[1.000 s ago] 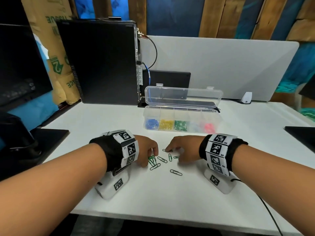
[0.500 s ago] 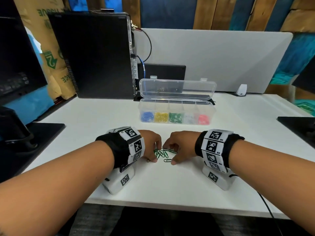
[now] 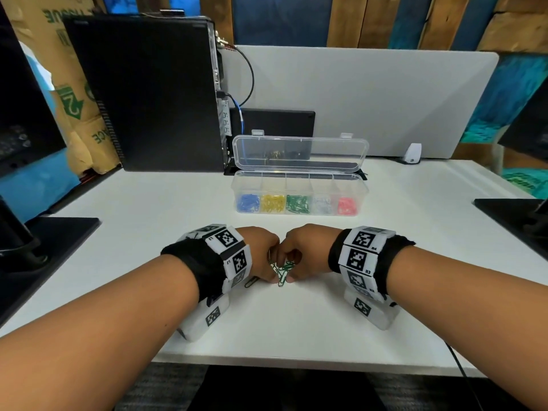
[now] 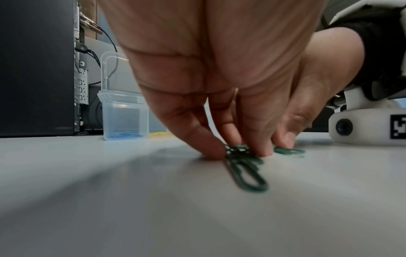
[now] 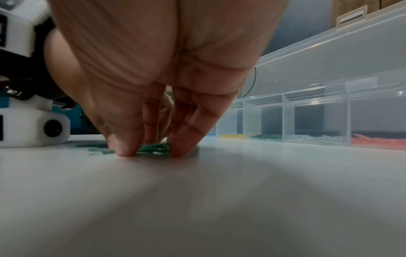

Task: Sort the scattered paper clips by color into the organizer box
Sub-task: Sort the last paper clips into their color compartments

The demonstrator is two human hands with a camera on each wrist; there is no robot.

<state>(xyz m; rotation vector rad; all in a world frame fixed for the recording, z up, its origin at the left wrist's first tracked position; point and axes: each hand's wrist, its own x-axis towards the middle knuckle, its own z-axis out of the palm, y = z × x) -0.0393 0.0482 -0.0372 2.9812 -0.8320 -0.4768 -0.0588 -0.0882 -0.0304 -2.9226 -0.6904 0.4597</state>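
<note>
Several green paper clips (image 3: 281,269) lie bunched on the white table (image 3: 148,232), between my two hands. My left hand (image 3: 271,271) curls down on the bunch from the left and my right hand (image 3: 292,272) from the right, knuckles nearly touching. The left wrist view has my left hand (image 4: 248,151) pinching the clips (image 4: 246,173) against the table. In the right wrist view my right hand (image 5: 151,151) holds clips (image 5: 156,147) between thumb and fingers. One stray clip (image 3: 250,281) lies by my left wrist. The clear organizer box (image 3: 299,173) stands behind with its lid up, holding blue, yellow, green, white and red clips.
A black computer tower (image 3: 148,93) with cables stands at the back left and a grey divider panel (image 3: 385,99) behind the box. Black monitor bases sit at the left (image 3: 50,241) and right (image 3: 510,215) table edges. The table's front edge lies close under my forearms.
The spread-out green clips have been swept together into one bunch. Both hands have moved inward until they nearly touch, and their fingers have curled round the clips.
</note>
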